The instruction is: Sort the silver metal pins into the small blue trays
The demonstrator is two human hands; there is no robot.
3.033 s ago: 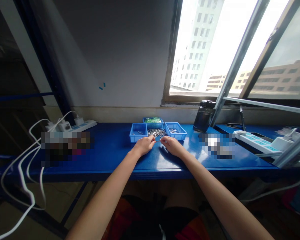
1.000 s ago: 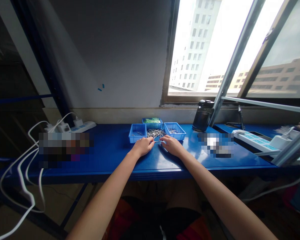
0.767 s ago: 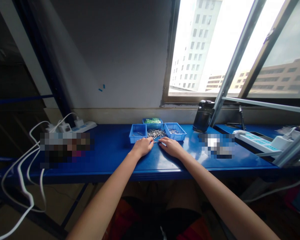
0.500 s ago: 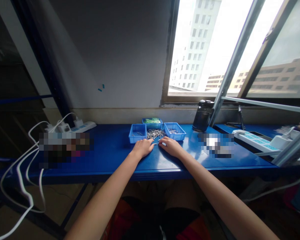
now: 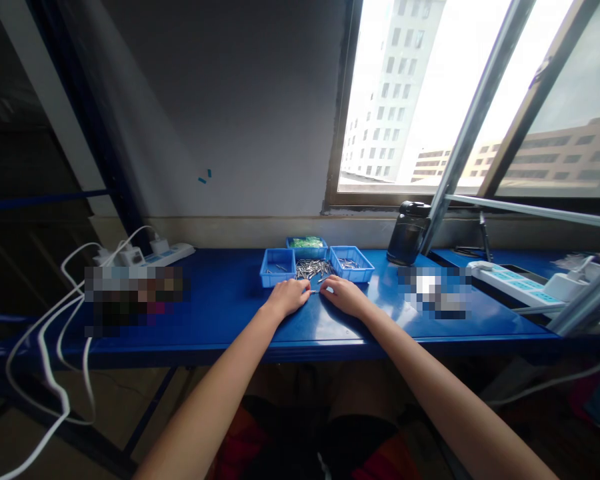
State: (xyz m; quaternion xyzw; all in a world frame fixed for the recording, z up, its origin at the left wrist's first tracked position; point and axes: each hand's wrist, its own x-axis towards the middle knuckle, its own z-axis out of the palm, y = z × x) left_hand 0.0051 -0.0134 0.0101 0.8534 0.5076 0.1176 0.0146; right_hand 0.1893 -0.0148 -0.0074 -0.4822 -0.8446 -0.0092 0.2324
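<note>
Left hand (image 5: 287,297) pinches slim metal piece (image 5: 315,291), long axis running crosswise from that grip toward right hand (image 5: 345,295), near its other end; cannot tell if closed.

The one view looks out from the wearer's head, over the near edge of the blue worktable (image 5: 220,307), facing forward and slightly down — set well back, wide enough to catch the window (image 5: 430,87) at upper right, with left hand (image 5: 290,297) and right hand (image 5: 344,295) small below centre.
</note>
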